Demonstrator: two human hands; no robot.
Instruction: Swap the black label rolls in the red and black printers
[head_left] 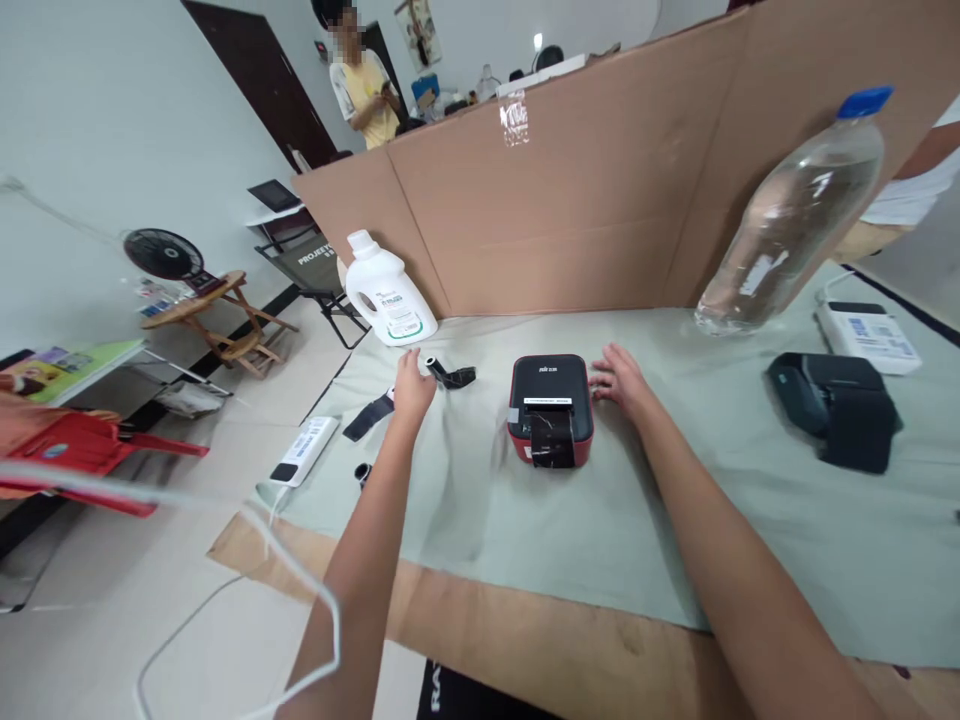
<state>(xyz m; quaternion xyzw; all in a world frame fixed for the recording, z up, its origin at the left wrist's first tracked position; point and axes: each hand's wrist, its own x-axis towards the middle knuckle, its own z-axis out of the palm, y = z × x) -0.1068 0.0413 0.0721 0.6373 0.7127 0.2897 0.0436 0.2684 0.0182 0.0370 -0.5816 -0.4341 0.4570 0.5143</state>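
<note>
A small black and red label printer (551,400) sits on the cloth between my hands, a strip of black film (552,442) hanging from its front slot. My right hand (619,382) is beside the printer's right side with fingers spread, close to it or touching; it holds nothing. My left hand (415,388) is lowered to the cloth with its fingers drawn together; what they grip, if anything, is hidden. Right next to its fingertips lies a black film roll (454,377) with a loose tail. On its other side a dark strip (367,416) runs up to the hand.
Behind stand a cardboard partition (570,200), a white jug (390,295) and a large water bottle (795,225). White power strips (306,450) lie left and right. A black device (832,405) rests at right. One roll (363,474) is near my left forearm. A person (367,85) stands beyond.
</note>
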